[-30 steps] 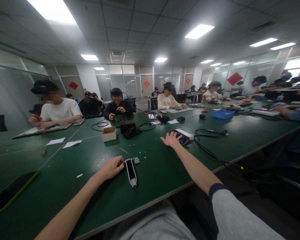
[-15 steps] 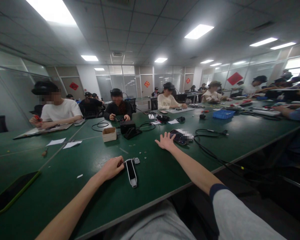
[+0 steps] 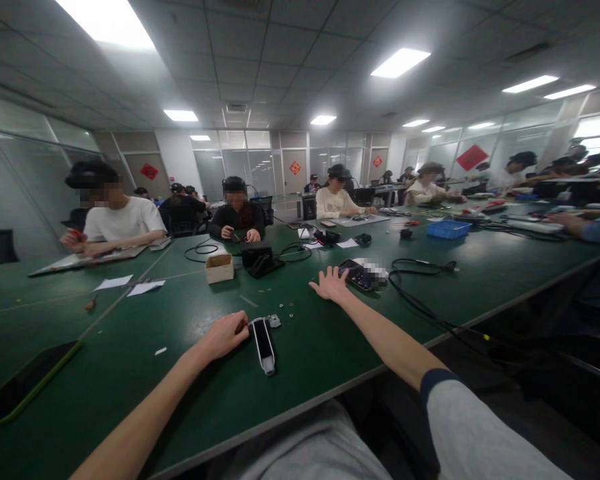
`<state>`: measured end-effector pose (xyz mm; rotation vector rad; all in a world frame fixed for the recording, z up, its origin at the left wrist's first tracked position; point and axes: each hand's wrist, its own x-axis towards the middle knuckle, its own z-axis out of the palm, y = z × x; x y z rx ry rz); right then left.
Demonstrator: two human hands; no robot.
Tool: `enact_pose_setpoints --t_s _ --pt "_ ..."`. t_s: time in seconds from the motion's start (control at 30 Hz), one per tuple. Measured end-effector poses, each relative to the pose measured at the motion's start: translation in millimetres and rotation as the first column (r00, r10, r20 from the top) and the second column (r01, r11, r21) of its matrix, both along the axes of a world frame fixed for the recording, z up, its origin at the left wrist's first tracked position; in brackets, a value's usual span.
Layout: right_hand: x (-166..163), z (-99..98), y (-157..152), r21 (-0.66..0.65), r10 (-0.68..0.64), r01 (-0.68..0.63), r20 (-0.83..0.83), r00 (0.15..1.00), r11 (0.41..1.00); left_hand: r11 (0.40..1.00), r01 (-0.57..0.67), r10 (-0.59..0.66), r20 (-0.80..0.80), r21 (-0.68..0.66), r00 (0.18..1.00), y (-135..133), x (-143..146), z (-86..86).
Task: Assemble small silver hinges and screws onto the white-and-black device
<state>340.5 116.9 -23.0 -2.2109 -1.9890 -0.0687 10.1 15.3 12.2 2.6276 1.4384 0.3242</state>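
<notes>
My left hand [image 3: 227, 333] rests on the green table [image 3: 310, 353] with its fingers curled, just left of a long white-framed object [image 3: 264, 347] with a dark inside. Whatever those fingers may hold is hidden. A small greyish part [image 3: 275, 321] lies at the far end of the framed object, and several tiny rings [image 3: 291, 315] are scattered beyond it. Farther forward and to the right, my right hand [image 3: 331, 285] is open, fingers spread on the tabletop. Its fingertips reach the left edge of a phone [image 3: 360, 275] with a lit screen.
Beyond my hands stand a small cardboard box [image 3: 219, 269] and a black device [image 3: 257, 256] on a stand. Black cables [image 3: 420, 270] run over the right edge. A blue basket [image 3: 449, 229] sits farther back. A green-edged dark mat [image 3: 27, 383] lies left. Several people work around the table.
Both hands keep their places and poses. The view has shifted very slightly; nothing on the table near me has visibly moved.
</notes>
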Motion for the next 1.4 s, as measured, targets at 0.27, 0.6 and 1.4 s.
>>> enact_pose_setpoints --t_s 0.27,0.6,1.4 --pt "-14.9 17.6 -14.7 0.153 0.359 -0.371 0.096 0.928 0.916 0.999 0.021 -0.02 -0.013 0.035 1.0 3.0 -2.1 -4.8" --pt "-52.7 22.6 -34.9 0.186 0.711 -0.7 0.014 0.703 0.689 0.998 0.008 -0.006 -0.031 0.069 0.999 0.0 -3.0 -5.7" --pt "-49.9 44.2 -48.4 0.155 0.646 -0.649 0.076 0.76 0.745 0.996 -0.04 0.039 0.012 0.081 0.999 -1.8 -5.1 -1.4"
